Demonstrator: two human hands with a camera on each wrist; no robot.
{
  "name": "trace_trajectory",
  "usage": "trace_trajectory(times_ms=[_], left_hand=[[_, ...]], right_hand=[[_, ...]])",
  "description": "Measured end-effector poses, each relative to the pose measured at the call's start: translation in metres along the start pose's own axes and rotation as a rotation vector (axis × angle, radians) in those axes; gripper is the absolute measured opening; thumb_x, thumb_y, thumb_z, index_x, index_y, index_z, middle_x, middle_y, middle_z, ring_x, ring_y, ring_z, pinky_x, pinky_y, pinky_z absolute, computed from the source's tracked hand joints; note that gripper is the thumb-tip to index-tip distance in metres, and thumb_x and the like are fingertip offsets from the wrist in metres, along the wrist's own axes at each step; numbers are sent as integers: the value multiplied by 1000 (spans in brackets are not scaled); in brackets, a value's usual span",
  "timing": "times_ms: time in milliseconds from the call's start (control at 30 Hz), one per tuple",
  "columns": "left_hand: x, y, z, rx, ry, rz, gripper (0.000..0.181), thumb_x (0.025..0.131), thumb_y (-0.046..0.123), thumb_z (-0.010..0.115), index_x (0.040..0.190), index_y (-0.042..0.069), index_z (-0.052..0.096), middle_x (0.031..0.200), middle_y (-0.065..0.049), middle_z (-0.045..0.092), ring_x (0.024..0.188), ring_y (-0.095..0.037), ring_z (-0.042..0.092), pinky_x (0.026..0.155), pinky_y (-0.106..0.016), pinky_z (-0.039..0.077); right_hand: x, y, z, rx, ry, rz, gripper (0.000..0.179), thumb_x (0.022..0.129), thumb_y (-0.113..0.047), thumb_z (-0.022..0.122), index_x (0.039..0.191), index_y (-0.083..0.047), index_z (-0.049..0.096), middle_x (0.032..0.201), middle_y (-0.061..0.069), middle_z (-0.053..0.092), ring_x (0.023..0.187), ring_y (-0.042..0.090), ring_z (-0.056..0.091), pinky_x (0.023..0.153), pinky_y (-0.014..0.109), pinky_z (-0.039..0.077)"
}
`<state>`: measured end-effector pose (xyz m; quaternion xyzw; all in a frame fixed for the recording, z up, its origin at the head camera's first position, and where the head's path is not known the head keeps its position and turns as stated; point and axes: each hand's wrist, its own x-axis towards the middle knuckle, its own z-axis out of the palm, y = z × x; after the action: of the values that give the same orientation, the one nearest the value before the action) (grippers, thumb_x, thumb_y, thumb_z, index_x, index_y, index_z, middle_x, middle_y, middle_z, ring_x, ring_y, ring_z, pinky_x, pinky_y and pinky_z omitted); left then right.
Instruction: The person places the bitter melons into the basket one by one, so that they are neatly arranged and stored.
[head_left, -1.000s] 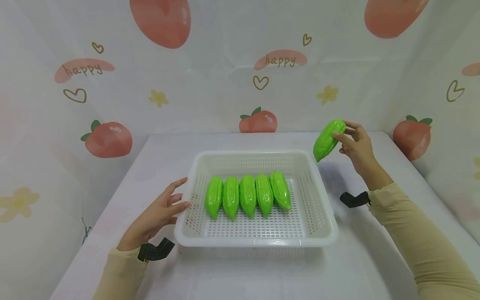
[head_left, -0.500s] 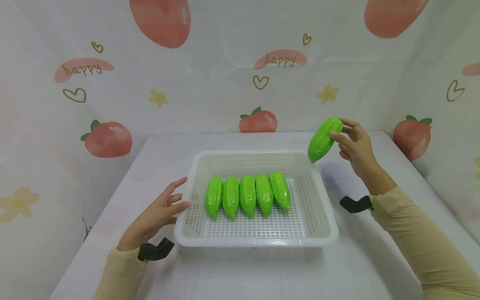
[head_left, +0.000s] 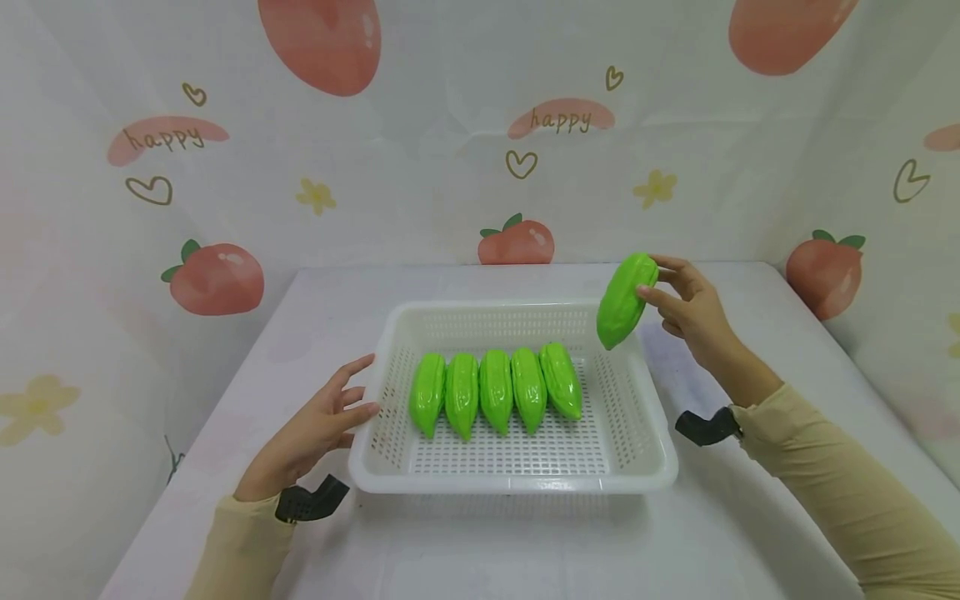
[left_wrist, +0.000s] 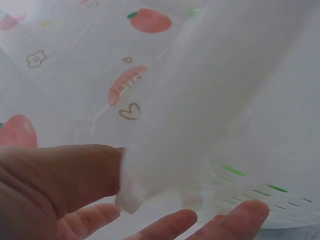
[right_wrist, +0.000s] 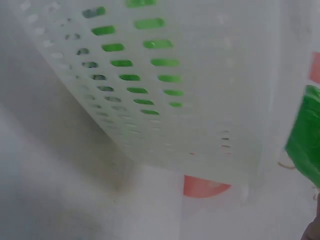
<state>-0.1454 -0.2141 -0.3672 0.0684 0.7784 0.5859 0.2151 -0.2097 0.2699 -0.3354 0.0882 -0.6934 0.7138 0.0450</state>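
My right hand (head_left: 696, 315) pinches a glossy green bitter melon (head_left: 627, 302) between thumb and fingers. It hangs tilted, pointed end down, over the far right corner of a white plastic basket (head_left: 510, 484). In the right wrist view only part of the held bitter melon (right_wrist: 307, 137) shows at the edge. Several similar bitter melons (head_left: 496, 392) lie in a row in the basket, side by side, tips toward me. At the basket's left side, my left hand (head_left: 311, 429) holds the rim, thumb over it and fingers outside. The left wrist view shows the rim (left_wrist: 131, 200) between thumb and fingers.
The basket stands on a table with a white cloth (head_left: 562, 550). Behind and at the sides hangs a white sheet (head_left: 435, 167) printed with peaches, hearts and flowers. A black wrist mount (head_left: 707, 426) sits on the right sleeve, another mount (head_left: 312, 499) on the left.
My right hand has moved left and, lately, downward with the bitter melon, from beside the basket's right rim to above its corner. The left hand and the basket have stayed still.
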Motion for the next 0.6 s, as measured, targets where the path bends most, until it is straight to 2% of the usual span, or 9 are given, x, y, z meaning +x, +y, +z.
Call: trace_trajectory(times_ms=[133,367,567,600], left_hand=[[0,0,0,6,4,-1,82,94,22,63,155,27,8,144,-22,43,106,-32,64,83,-50,56],[0,1,1,-8,2,-4,81,95,20,62,155,27,8,145,-22,42,107,-32,64,84,-50,56],[0,0,1,-11,3,-6,82,95,20,63,155,27,8,145,-22,42,107,-32,64,83,-50,56],[0,0,1,-13,4,-7,82,94,20,63,155,27,8,145,-22,42,107,-32,64,83,-50,56]], right_hand=[[-2,5,4,-67,-12,16,39,93,-9,63,125,-28,55,113,-7,57,47,5,28,40,20,23],[-8,14,10,-256,-30,54,39,93,-17,65,127,-32,52,114,-15,56,49,4,32,43,17,30],[-14,19,13,-376,-43,92,47,92,-25,66,135,-25,48,119,-14,53,50,4,33,45,18,33],[-15,20,14,-396,-43,99,49,92,-26,66,137,-23,47,122,-12,53,55,5,38,45,18,34]])
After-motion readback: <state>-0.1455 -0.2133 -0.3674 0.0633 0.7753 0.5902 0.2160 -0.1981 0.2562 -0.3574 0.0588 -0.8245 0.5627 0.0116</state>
